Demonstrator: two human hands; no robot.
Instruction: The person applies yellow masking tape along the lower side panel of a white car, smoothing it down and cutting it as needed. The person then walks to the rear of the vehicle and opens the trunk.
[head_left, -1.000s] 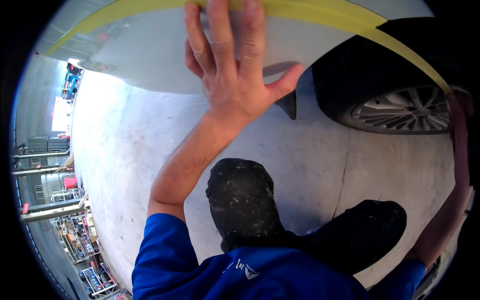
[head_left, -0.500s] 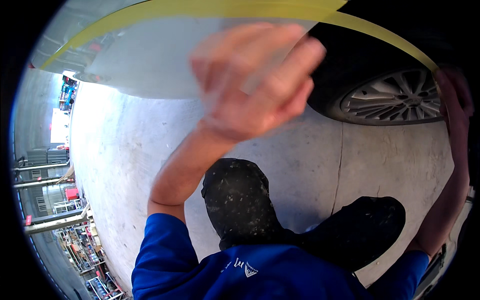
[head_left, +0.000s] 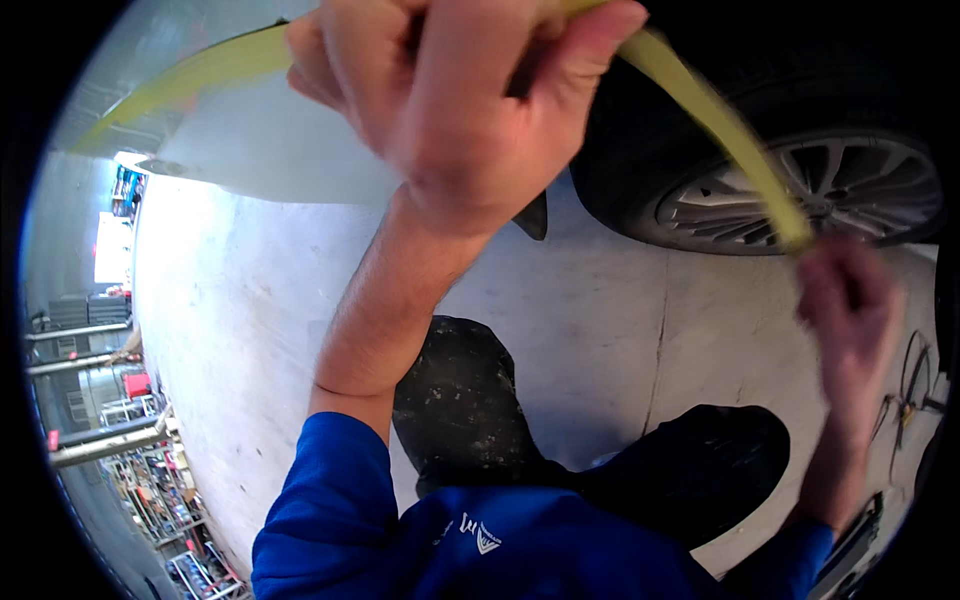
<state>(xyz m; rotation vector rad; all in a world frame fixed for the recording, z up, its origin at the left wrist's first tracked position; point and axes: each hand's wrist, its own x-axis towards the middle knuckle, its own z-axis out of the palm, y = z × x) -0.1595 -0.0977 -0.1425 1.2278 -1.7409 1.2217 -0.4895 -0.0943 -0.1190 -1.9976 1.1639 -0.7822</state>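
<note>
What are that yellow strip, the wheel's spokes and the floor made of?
Yellow strip: probably paper or plastic tape, fairly matt; it is thin, flat and ribbon-like.
Spokes: likely metal, though painted plastic could look similar; silvery-grey with a soft sheen.
Floor: seemingly smooth concrete, pale grey, with faint marks and a dark line across it.

This is an auto-body workshop: yellow tape [head_left: 205, 75] edges a pale car panel [head_left: 270, 150] near an alloy wheel [head_left: 860, 185], above concrete floor [head_left: 570, 310], with loaded storage racks [head_left: 150, 490] beyond.

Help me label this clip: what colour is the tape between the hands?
Yellow; the tape shows best in the head view.
</note>
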